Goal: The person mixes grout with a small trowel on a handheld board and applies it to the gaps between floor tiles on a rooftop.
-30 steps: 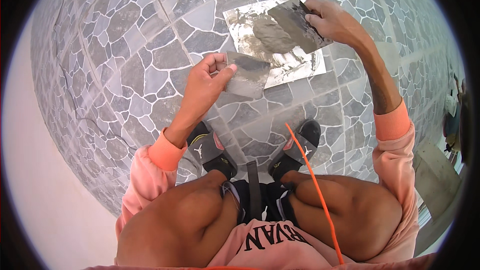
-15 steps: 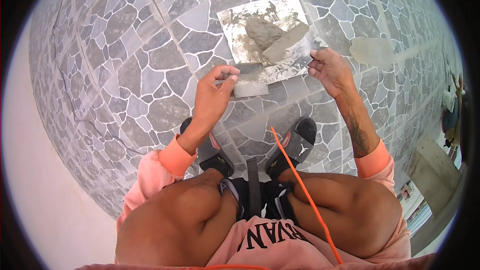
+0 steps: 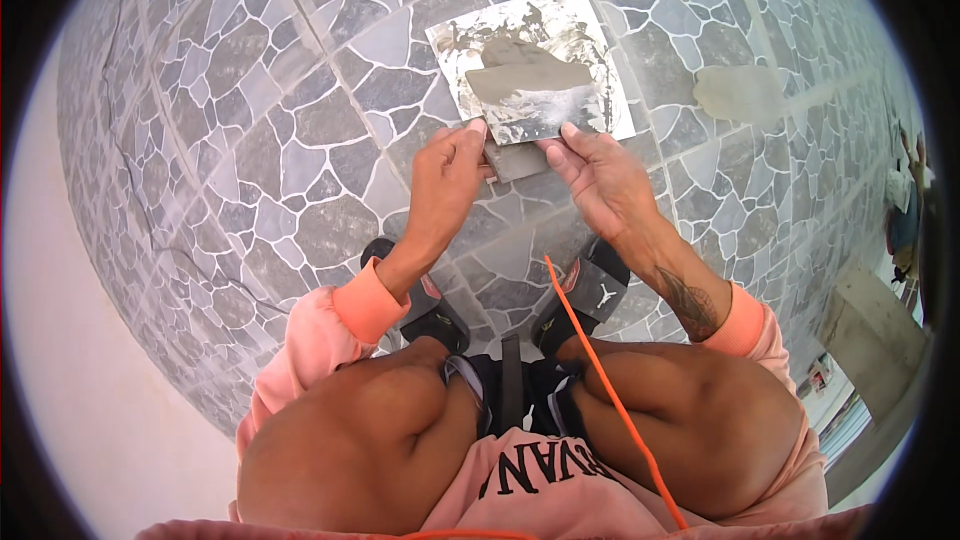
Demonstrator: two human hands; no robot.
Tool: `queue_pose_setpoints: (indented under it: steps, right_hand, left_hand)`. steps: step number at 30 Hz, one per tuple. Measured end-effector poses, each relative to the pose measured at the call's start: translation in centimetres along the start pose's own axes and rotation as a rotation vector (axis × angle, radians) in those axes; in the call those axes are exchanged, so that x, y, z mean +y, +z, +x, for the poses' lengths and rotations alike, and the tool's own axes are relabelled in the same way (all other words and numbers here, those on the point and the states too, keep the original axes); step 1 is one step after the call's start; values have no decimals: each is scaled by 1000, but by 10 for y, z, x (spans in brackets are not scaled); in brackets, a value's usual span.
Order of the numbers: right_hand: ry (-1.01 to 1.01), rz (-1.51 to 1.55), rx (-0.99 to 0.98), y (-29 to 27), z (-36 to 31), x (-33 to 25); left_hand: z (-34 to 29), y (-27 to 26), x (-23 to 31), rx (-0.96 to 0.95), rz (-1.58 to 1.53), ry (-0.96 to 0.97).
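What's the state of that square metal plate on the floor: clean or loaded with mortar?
Loaded. The square metal plate lies flat on the tiled floor with a grey mortar heap in its middle and smears around.

Shiny metal plate (image 3: 590, 90), wet grey mortar (image 3: 525, 75); matt stone-pattern tiles (image 3: 250, 140).

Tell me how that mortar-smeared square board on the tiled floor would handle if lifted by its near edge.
The square board looks flat and thin, so probably stiff, not floppy. The grey mortar heap sits on its middle, so it likely feels heavy for its size, and the heap may slide if tipped. Both the left hand and right hand touch its near edge; the wet smears there could make it slippery.
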State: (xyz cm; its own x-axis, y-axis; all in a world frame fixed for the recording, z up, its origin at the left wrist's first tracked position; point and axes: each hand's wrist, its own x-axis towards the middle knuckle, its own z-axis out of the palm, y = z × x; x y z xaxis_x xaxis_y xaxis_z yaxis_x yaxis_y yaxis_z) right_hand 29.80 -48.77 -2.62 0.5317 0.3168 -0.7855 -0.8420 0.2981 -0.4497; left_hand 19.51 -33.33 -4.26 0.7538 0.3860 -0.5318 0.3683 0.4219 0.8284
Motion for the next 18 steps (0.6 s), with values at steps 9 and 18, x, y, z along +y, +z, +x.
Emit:
queue_pose_setpoints:
  steps: [9, 18]
  right_hand:
    - [8, -207, 0, 11, -18, -7]
    - [196, -265, -105, -17, -27, 21]
  left_hand:
    - [6, 11, 8, 43, 148, 48]
    - [13, 12, 21, 47, 31, -1]
